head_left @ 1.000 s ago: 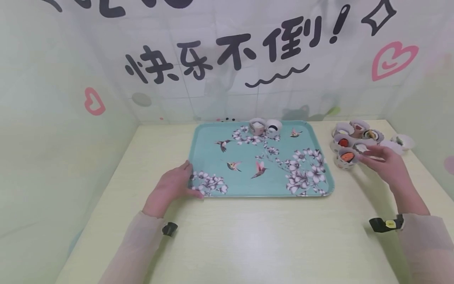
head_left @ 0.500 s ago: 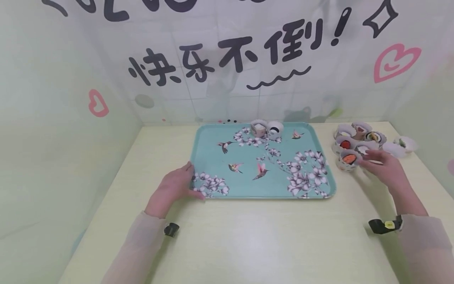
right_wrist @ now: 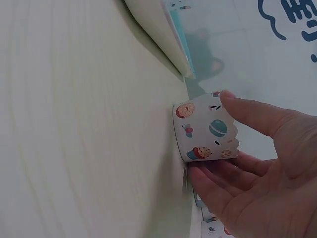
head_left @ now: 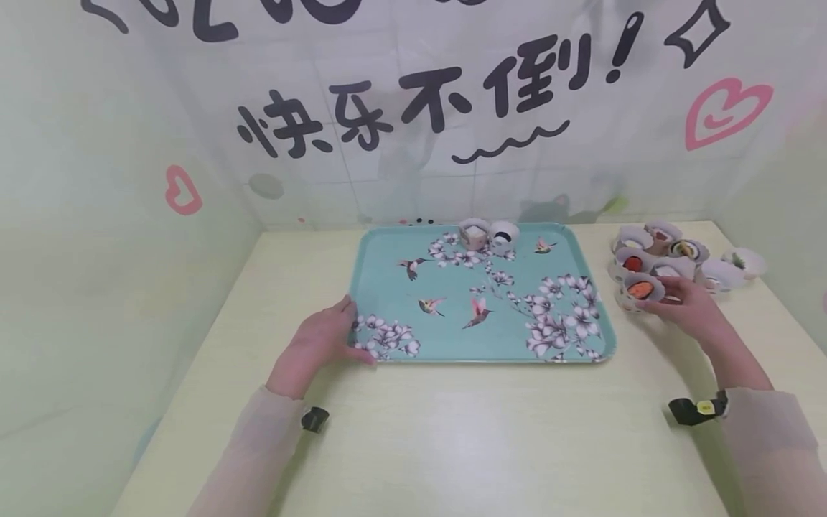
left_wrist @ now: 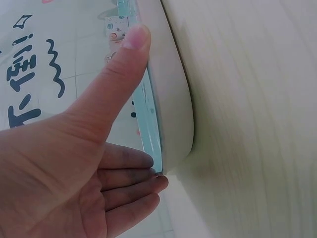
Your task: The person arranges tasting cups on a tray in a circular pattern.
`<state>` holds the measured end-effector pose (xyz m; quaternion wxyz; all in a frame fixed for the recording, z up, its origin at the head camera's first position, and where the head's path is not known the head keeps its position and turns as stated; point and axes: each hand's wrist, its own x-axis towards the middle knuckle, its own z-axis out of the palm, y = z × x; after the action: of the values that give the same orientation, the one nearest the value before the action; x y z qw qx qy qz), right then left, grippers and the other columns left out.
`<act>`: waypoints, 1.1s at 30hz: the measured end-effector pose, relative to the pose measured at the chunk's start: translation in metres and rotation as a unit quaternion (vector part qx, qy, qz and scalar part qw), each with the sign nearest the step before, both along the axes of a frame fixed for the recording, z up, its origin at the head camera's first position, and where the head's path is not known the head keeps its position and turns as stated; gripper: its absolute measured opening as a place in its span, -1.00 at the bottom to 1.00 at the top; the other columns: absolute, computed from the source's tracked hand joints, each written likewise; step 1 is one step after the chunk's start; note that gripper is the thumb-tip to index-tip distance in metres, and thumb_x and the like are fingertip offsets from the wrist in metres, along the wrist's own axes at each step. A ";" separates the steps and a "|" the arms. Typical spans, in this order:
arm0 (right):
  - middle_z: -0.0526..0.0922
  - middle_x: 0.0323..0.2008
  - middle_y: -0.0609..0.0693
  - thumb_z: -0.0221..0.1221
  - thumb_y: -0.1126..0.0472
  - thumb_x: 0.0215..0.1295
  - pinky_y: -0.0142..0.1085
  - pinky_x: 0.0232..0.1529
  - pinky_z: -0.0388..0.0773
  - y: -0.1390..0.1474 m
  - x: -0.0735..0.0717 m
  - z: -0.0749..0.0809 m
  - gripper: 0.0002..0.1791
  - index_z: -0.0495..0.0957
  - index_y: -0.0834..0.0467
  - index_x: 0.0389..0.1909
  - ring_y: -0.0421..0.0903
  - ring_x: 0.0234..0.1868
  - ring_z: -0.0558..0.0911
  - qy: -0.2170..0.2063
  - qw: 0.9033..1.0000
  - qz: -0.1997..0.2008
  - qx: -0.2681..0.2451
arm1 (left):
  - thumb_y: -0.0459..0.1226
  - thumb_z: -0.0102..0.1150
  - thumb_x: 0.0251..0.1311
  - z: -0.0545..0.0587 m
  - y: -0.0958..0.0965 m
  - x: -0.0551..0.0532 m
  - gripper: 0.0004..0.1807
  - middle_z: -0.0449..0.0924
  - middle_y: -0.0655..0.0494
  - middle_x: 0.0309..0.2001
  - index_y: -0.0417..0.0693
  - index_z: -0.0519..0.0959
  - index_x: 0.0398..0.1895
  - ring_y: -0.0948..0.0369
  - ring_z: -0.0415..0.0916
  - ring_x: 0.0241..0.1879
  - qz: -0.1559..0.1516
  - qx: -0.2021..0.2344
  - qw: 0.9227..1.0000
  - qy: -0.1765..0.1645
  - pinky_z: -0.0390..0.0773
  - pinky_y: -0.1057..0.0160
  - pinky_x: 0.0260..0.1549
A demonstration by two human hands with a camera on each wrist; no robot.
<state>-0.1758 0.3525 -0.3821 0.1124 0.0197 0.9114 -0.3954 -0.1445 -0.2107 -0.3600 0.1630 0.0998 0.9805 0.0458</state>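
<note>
My left hand (head_left: pixel 321 343) rests on the near left corner of a turquoise tray (head_left: pixel 388 287) printed with birds and blossoms. In the left wrist view its thumb and straight fingers touch the rim. My right hand (head_left: pixel 691 309) is at a scalloped paper baking cup (head_left: pixel 632 300) holding an orange-topped piece of food that looks like sushi. Thumb and fingers pinch this cup from two sides in the right wrist view, where its side (right_wrist: pixel 205 130) shows printed cakes and cookies. It stands upright, right of the tray.
Two filled paper cups (head_left: pixel 473 235) stand at the tray's back edge. Several more filled cups (head_left: pixel 662 233) crowd behind the right hand, close to the right wall. A printed backdrop (head_left: pixel 400 158) rises behind the wooden table (head_left: pixel 452 431).
My right hand has shifted slightly left and closed around the cup with the orange-topped piece. The left hand stays at the tray corner.
</note>
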 end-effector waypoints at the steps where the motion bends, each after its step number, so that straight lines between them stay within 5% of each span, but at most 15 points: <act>1: 0.24 0.34 0.58 0.16 0.02 0.44 -0.74 -0.32 0.36 0.000 0.000 0.000 -0.15 0.01 0.51 0.43 -0.58 -0.15 0.31 0.000 1.000 -0.002 0.003 | 0.26 0.48 -0.25 0.000 0.000 0.000 0.35 0.06 -0.34 0.53 -0.41 0.12 0.49 -0.24 0.18 0.46 0.000 0.000 1.000 0.000 0.41 -0.11 0.36; 4: 0.26 0.32 0.57 0.17 0.02 0.43 -0.68 -0.31 0.36 -0.002 -0.002 0.000 -0.15 0.04 0.50 0.43 -0.10 0.03 0.52 0.005 1.000 -0.004 0.013 | 0.25 0.49 -0.24 0.000 0.001 0.000 0.35 0.05 -0.34 0.53 -0.41 0.11 0.49 -0.24 0.17 0.46 0.003 0.001 1.000 -0.001 0.39 -0.11 0.38; 7: 0.23 0.34 0.58 0.19 0.01 0.41 -0.47 -0.15 0.47 -0.003 -0.004 -0.001 -0.14 0.03 0.48 0.43 0.41 0.26 0.33 0.006 1.000 -0.008 0.017 | 0.25 0.49 -0.24 0.000 0.001 0.000 0.34 0.06 -0.33 0.53 -0.41 0.12 0.49 -0.23 0.19 0.46 0.002 -0.001 1.000 0.001 0.41 -0.11 0.37; 13: 0.14 0.37 0.62 0.19 -0.03 0.40 0.28 0.17 0.38 -0.006 -0.006 -0.001 -0.09 0.00 0.48 0.44 0.51 0.35 0.20 -0.002 1.000 -0.020 0.014 | 0.25 0.49 -0.24 0.000 0.002 0.001 0.34 0.07 -0.34 0.53 -0.41 0.13 0.48 -0.23 0.20 0.46 0.000 -0.003 1.000 0.005 0.42 -0.11 0.36; 18: 0.15 0.36 0.62 0.18 -0.06 0.41 0.24 0.12 0.42 -0.006 -0.006 -0.002 -0.11 0.04 0.47 0.43 0.50 0.33 0.23 0.001 0.999 -0.028 0.022 | 0.24 0.49 -0.23 0.001 0.002 0.002 0.33 0.06 -0.34 0.53 -0.42 0.12 0.49 -0.23 0.20 0.46 0.000 -0.002 1.000 0.006 0.41 -0.11 0.36; 21: 0.20 0.34 0.62 0.17 -0.07 0.41 -0.03 -0.03 0.50 -0.006 -0.006 -0.003 -0.14 0.08 0.46 0.41 0.48 0.29 0.27 0.005 0.999 -0.028 0.029 | 0.24 0.49 -0.23 0.001 0.001 0.002 0.33 0.06 -0.33 0.53 -0.42 0.12 0.49 -0.23 0.20 0.45 0.000 -0.002 1.000 0.006 0.41 -0.11 0.36; 26: 0.25 0.31 0.60 0.18 -0.08 0.40 -0.39 -0.19 0.35 -0.007 -0.005 -0.002 -0.16 0.12 0.46 0.38 0.44 0.25 0.32 0.010 0.999 -0.029 0.034 | 0.23 0.49 -0.22 0.002 0.001 0.002 0.33 0.06 -0.33 0.53 -0.41 0.11 0.49 -0.23 0.20 0.46 0.001 -0.001 1.000 0.005 0.41 -0.10 0.37; 33: 0.24 0.31 0.61 0.16 -0.07 0.41 -0.17 -0.08 0.47 -0.009 -0.004 0.000 -0.17 0.11 0.46 0.38 0.46 0.28 0.30 0.008 0.999 -0.030 0.035 | 0.23 0.50 -0.22 0.002 0.001 0.002 0.33 0.06 -0.33 0.53 -0.42 0.12 0.48 -0.22 0.19 0.46 0.001 0.000 1.000 0.003 0.41 -0.10 0.36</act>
<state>-0.1802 0.3432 -0.3822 0.0923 0.0476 0.9244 -0.3669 -0.1424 -0.2094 -0.3579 0.1599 0.0993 0.9811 0.0452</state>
